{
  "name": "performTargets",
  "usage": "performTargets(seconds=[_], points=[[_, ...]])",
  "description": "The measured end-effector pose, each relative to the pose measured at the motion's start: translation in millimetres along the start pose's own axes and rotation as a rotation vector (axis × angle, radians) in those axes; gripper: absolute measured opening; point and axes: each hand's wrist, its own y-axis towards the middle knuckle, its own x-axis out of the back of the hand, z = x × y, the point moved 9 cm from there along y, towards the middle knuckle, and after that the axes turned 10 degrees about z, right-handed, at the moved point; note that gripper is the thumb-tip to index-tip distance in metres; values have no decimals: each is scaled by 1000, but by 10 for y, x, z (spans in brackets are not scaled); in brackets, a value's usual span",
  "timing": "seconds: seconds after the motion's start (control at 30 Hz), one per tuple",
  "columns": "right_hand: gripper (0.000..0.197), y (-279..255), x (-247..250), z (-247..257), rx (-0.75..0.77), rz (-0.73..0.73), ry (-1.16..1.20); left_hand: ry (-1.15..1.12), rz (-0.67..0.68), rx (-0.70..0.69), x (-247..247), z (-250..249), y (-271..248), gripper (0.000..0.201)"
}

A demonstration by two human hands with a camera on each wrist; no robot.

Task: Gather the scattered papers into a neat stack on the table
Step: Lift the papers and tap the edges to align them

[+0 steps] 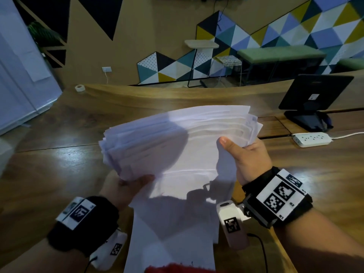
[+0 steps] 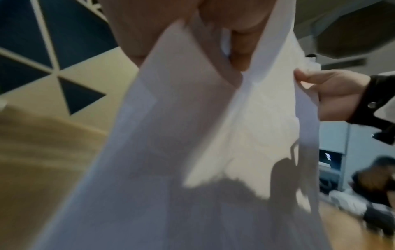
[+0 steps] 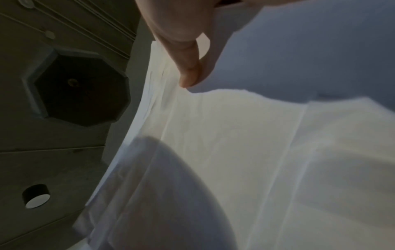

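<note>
A thick bundle of white papers (image 1: 177, 142) is held up above the wooden table (image 1: 59, 154), its sheets fanned and uneven at the far and left edges. My left hand (image 1: 130, 186) grips the bundle's near left corner, thumb on top. My right hand (image 1: 244, 154) grips the right side, thumb pressed on the top sheet and fingers hidden underneath. More white sheets (image 1: 173, 233) hang or lie below the bundle toward me. The left wrist view shows the papers (image 2: 192, 135) from below with my left hand's fingers (image 2: 241, 49) under them. In the right wrist view my thumb (image 3: 188, 67) presses the sheets (image 3: 235, 135).
A dark monitor (image 1: 313, 95) on a stand sits at the table's right rear, with a white power strip (image 1: 311, 139) and cable in front of it. A roll of tape (image 1: 80, 88) lies at the far left edge. A bench (image 1: 279, 54) stands beyond the table.
</note>
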Motion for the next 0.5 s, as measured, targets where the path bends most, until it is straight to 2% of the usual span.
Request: performTargets(seconds=[0.1,0.2,0.27,0.3,0.33,0.4,0.43,0.5], points=[[52,28,-97,-12,-20,166,78,-108,-13,64,-2,195,81,19],[79,-45,-57,-452,-290,322,-99,-168,18,87,-31,158,123,28],[93,-213,85,-891,-504,324,-308,-150,22,82,-30,145,158,20],[92,-284,168,-1057,-565,271,-404,-138,20,70,-17,149,173,18],[79,-337,240,-1189,-589,194,-450,-136,16,62,-19,125,177,17],[41,-393,333,-1308,-577,0,-429,-142,28,25,-26,87,189,16],[33,-396,357,-1337,-573,-63,-407,-159,57,9,-54,68,195,15],[31,-372,394,-1381,-563,-105,-347,-181,176,11,-128,46,204,11]])
